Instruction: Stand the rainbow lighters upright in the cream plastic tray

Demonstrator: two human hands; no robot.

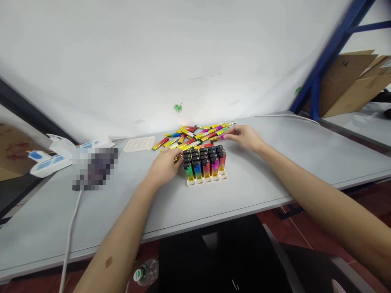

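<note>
A white holder tray (207, 182) with round slots stands on the table, filled with upright black-topped lighters (206, 167) in green, blue, red and magenta; its front row of slots shows bare. Behind it lies a loose pile of shiny multicoloured lighters (187, 143). At the pile's right end, my right hand (244, 136) pinches the magenta end of a lighter (218, 138) between thumb and fingers. My left hand (165, 166) is curled just left of the standing lighters, fingertips close against them. A small dark and yellow bit shows under its fingers, too hidden to name.
A second white slotted tray (139, 144) lies left of the pile. Farther left are a white power strip (55, 160), a blurred-out dark object (96, 169) and a white cable (71, 228). The wall (195, 61) bounds the table's back; a blue frame (320, 69) stands at right.
</note>
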